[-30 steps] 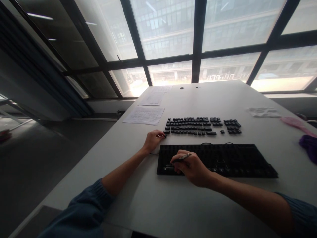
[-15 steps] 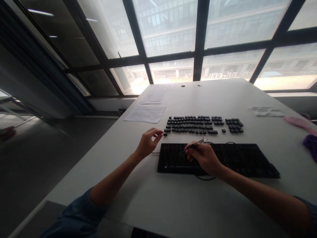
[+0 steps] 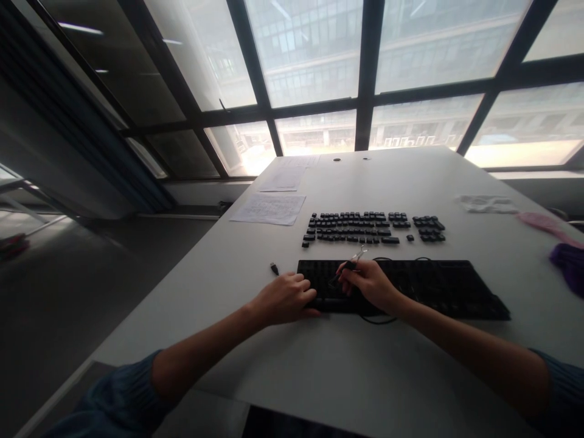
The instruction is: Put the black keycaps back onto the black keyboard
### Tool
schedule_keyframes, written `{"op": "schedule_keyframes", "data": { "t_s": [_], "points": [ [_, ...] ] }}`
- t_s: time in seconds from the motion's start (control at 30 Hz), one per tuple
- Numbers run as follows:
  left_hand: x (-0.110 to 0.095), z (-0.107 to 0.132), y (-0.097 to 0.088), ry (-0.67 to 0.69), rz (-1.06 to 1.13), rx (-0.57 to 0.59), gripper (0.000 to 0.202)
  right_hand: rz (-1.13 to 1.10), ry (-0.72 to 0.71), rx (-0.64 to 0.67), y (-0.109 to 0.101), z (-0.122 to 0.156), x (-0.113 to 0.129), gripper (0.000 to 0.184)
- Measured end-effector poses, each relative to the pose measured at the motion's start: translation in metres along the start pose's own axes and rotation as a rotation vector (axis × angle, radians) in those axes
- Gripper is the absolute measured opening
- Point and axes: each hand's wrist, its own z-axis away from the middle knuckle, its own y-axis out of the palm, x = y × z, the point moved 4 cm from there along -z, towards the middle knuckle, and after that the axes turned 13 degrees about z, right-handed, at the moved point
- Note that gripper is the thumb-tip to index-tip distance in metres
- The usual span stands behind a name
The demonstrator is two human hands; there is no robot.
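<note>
A black keyboard lies flat on the white table, its key area too dark to make out well. My left hand is closed around its left end, with the thumb at the front edge and the fingers on top. Over the left part of the keyboard, my right hand grips a keycap puller with a dark handle. Its wire ends stick out above and below the fingers. Behind the keyboard, many loose black keycaps stand in rows, several apart at the right.
A USB plug lies left of the keyboard. Written paper sheets are at the back left. A white cloth, a pink cloth and a purple cloth lie at the right. Windows stand beyond the table.
My left hand has come down from beside the front-left keycap onto the keyboard's left end. My right hand stays over the keyboard with the keycap puller, shifted slightly left.
</note>
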Motion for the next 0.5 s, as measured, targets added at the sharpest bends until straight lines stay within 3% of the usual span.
{"op": "schedule_keyframes", "data": {
  "t_s": [0.17, 0.5],
  "points": [
    [0.009, -0.004, 0.0, 0.216, 0.202, 0.002, 0.036, -0.019, 0.023, 0.041, 0.002, -0.001, -0.002, 0.041],
    [0.016, 0.001, 0.011, 0.183, 0.4, 0.011, 0.037, 0.005, 0.074, 0.056, 0.007, 0.007, 0.001, 0.04]
  ]
}}
